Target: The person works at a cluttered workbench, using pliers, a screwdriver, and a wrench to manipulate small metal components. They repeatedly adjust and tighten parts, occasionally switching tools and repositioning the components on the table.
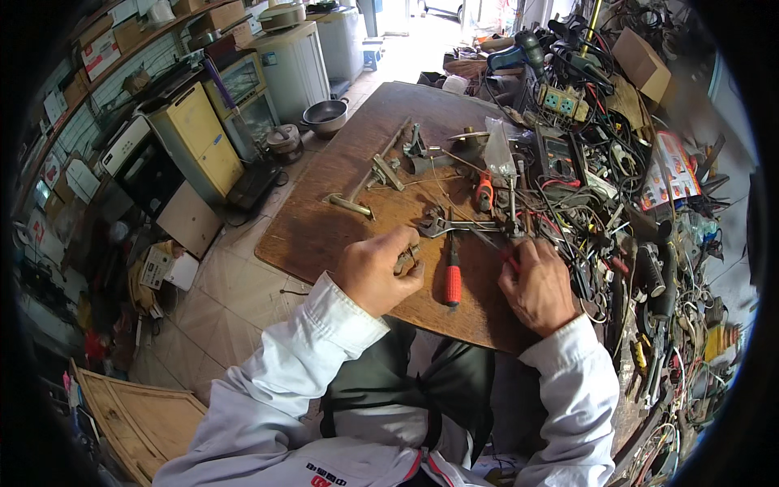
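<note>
My left hand point(380, 269) is closed on a small dark metal part point(406, 260) over the table's front half. My right hand point(535, 284) has its fingers curled round the red handle of a screwdriver point(487, 239), whose shaft points up and left. A second screwdriver with a red handle point(453, 282) lies between my hands. Beyond it is an adjustable wrench point(436, 227), with a red-and-black handled tool point(484, 193) behind. A brass-colored tube point(350, 204), metal fittings point(388, 170) and a clear plastic bag point(499, 148) lie on the wooden table point(300, 231).
A dense heap of cables and tools point(665, 284) lines the right side, with a multimeter point(556, 158) at its edge. At left stand appliances point(191, 142) and a pan point(324, 118) on the tiled floor point(195, 316), and a wooden panel point(138, 406) leans at lower left.
</note>
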The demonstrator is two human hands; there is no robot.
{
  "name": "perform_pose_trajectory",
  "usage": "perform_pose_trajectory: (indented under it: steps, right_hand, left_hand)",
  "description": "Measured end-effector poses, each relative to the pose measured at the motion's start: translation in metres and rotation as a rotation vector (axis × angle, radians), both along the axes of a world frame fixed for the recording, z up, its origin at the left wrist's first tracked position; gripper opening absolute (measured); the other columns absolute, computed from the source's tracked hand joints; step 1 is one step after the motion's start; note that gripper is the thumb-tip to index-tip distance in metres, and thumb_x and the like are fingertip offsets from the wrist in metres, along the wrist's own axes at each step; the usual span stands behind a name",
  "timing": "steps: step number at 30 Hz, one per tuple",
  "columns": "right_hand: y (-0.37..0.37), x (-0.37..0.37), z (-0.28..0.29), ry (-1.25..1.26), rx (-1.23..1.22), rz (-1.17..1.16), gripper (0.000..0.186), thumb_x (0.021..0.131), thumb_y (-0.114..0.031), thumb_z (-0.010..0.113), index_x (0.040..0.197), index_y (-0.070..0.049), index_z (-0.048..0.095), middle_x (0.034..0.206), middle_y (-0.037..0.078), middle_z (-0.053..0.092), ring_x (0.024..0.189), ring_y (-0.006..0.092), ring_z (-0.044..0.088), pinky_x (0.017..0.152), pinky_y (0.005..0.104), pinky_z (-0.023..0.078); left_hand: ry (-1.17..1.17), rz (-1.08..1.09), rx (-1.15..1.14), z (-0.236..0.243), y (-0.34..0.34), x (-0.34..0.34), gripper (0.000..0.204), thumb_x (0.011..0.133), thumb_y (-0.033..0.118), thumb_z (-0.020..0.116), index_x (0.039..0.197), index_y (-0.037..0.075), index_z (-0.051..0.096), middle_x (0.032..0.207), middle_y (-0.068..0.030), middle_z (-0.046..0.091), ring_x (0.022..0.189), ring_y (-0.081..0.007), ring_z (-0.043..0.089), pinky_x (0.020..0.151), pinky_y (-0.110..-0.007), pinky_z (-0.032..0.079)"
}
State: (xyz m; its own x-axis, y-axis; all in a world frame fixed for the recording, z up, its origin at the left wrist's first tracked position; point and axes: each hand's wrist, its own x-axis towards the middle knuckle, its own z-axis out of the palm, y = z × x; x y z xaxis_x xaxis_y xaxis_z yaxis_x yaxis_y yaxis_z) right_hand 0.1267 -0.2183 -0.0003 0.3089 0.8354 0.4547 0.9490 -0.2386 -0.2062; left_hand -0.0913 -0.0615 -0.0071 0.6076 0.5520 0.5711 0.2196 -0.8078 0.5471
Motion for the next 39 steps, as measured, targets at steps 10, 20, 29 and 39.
perform_pose_trajectory:
  steps: [10,20,29,39]
  right_hand:
    - [-0.044,-0.057,0.014,1.411,-0.006,0.212,0.018,0.097,-0.013,0.073,0.102,0.004,0.069,0.074,0.000,0.062,0.064,0.0071,0.055,0.055,0.0252,0.042]
    - [-0.053,-0.080,-0.001,1.868,-0.227,0.446,0.031,0.102,-0.023,0.067,0.118,0.003,0.068,0.100,0.009,0.072,0.076,0.0116,0.059,0.069,0.0247,0.047]
    - [-0.049,-0.078,-0.014,1.972,-0.282,0.418,0.036,0.102,-0.026,0.067,0.120,0.005,0.064,0.101,0.015,0.073,0.084,0.0226,0.072,0.077,0.0309,0.057]
    - [-0.052,-0.068,-0.020,2.058,-0.297,0.455,0.035,0.102,-0.024,0.066,0.119,0.006,0.060,0.093,0.016,0.070,0.075,0.0256,0.072,0.073,0.0374,0.061]
  left_hand:
    - [0.008,0.014,0.137,0.000,-0.008,-0.003,0.041,0.074,0.006,0.082,0.111,0.006,0.064,0.095,-0.0128,0.073,0.075,-0.0301,0.075,0.062,-0.036,0.061]
    - [-0.010,-0.073,0.187,0.009,-0.018,-0.013,0.044,0.068,0.002,0.083,0.109,0.005,0.066,0.097,-0.0116,0.073,0.071,-0.0274,0.073,0.059,-0.035,0.059]
    - [-0.012,-0.093,0.226,0.011,-0.025,-0.014,0.042,0.069,0.005,0.085,0.107,0.006,0.066,0.090,-0.0108,0.072,0.065,-0.0250,0.073,0.055,-0.033,0.058]
    - [0.078,-0.137,0.362,0.019,-0.024,-0.015,0.042,0.065,0.005,0.082,0.104,0.008,0.065,0.076,-0.0084,0.065,0.059,-0.0284,0.068,0.051,-0.037,0.055]
